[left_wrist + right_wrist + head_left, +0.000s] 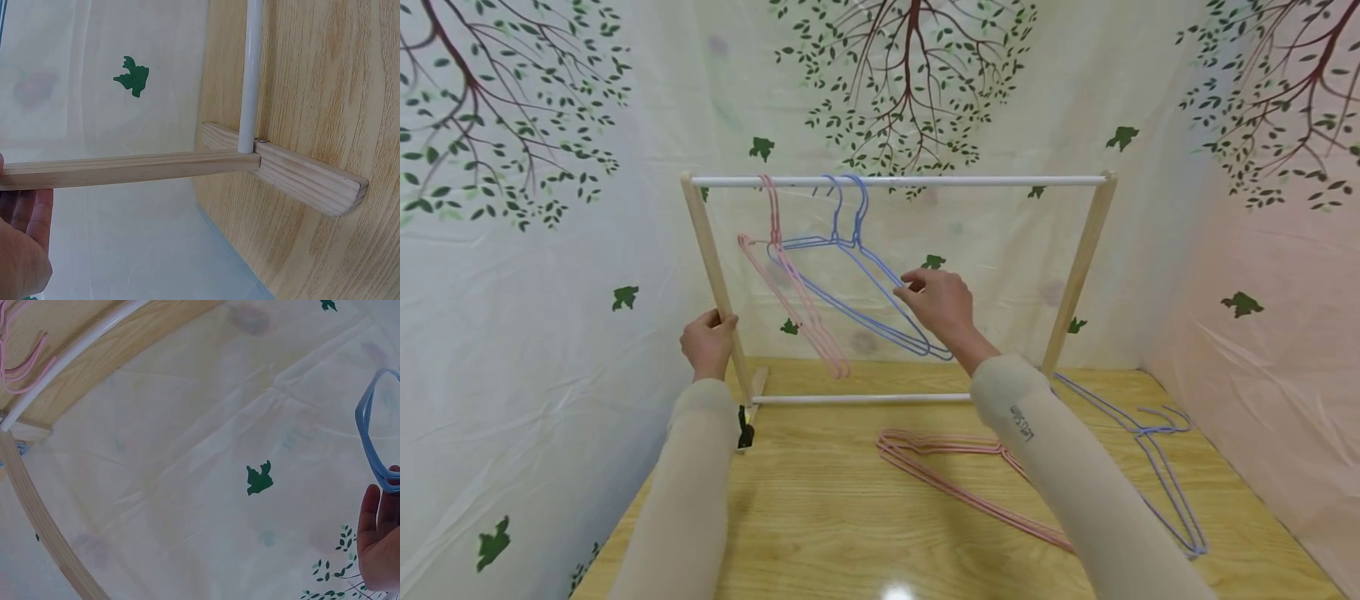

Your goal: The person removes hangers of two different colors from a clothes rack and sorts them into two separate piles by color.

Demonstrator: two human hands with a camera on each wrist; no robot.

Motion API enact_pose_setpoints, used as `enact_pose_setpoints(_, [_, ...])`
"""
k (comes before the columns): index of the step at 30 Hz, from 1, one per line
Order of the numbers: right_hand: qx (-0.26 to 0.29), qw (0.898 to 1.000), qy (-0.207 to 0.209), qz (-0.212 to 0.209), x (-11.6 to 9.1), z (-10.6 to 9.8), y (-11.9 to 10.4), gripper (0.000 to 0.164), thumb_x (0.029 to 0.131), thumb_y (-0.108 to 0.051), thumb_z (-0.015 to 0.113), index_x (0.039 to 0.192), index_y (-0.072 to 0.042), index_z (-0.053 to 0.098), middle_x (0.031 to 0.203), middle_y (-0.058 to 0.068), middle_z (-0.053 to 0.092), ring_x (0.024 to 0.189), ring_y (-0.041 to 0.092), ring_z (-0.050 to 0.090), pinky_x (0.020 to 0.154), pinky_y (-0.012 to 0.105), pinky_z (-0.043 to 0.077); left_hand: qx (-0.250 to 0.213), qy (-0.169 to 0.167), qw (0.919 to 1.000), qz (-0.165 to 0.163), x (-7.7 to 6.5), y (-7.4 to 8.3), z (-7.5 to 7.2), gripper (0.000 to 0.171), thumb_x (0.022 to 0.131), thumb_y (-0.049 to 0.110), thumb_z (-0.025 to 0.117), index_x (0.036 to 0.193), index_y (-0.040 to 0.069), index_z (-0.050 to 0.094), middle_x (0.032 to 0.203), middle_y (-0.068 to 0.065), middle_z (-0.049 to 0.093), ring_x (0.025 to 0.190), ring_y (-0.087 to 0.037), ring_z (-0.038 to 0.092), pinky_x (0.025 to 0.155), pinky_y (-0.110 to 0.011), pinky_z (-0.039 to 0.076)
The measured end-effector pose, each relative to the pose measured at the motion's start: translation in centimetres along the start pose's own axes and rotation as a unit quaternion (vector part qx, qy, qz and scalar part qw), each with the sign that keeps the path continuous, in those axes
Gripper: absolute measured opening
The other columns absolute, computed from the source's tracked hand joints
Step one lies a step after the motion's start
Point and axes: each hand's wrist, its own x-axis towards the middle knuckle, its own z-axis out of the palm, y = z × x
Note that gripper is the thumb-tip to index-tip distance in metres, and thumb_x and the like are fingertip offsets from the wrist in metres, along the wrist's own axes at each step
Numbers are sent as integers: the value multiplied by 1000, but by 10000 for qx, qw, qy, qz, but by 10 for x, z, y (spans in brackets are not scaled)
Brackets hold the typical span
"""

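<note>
My left hand [708,343] grips the left wooden post [144,170] of a hanger rack, well above its foot. Blue hangers [880,327] hang from the rack's white top rod [970,181], their lower right ends swung toward me. My right hand [942,307] holds the sloping right side of these hangers between thumb and fingers. In the right wrist view, the bent corner of the blue hangers [364,434] lies at its fingers [369,515]. Left of them, pink hangers [808,312] hang on the same rod.
More pink hangers [940,483] lie on the wooden table [820,517], partly behind my right sleeve. Other blue hangers [1165,475] lie by the rack's right post [1081,275]. A white lower rod [865,399] joins the posts near the table. A small black item [745,427] sits by the left foot.
</note>
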Motion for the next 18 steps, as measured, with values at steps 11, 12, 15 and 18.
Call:
enact_pose_setpoints(11, [-368, 9935, 716, -804, -3, 1, 3, 20, 95, -24, 66, 102, -10, 80, 92, 6, 75, 73, 21, 68, 61, 38, 53, -5, -26, 10000, -42, 1, 0, -1, 36, 97, 23, 65, 128, 4, 67, 123, -16, 67, 110, -33, 62, 99, -41, 47])
enact_pose_setpoints(12, [-341, 9924, 790, -874, -3, 0, 3, 19, 95, -23, 67, 101, -10, 80, 91, 6, 75, 72, 21, 68, 61, 38, 53, 2, -28, 10000, -40, 1, 0, -1, 36, 97, 23, 65, 128, 4, 67, 123, -16, 68, 111, -33, 62, 99, -41, 47])
enact_pose_setpoints(15, [-262, 9894, 1010, -1014, -3, -1, 4, 18, 94, -21, 67, 100, -9, 80, 89, 6, 76, 72, 21, 69, 61, 38, 53, 26, -25, 10000, -30, 1, 0, -1, 36, 97, 23, 65, 128, 4, 67, 122, -16, 68, 111, -33, 62, 100, -41, 46])
enact_pose_setpoints(18, [-188, 9872, 1204, -1030, -3, -3, 3, 18, 93, -19, 67, 98, -9, 81, 88, 6, 76, 72, 21, 69, 62, 38, 53, 39, -8, 10000, -25, 1, 0, -1, 36, 97, 23, 66, 127, 4, 68, 122, -15, 68, 111, -33, 62, 101, -41, 45])
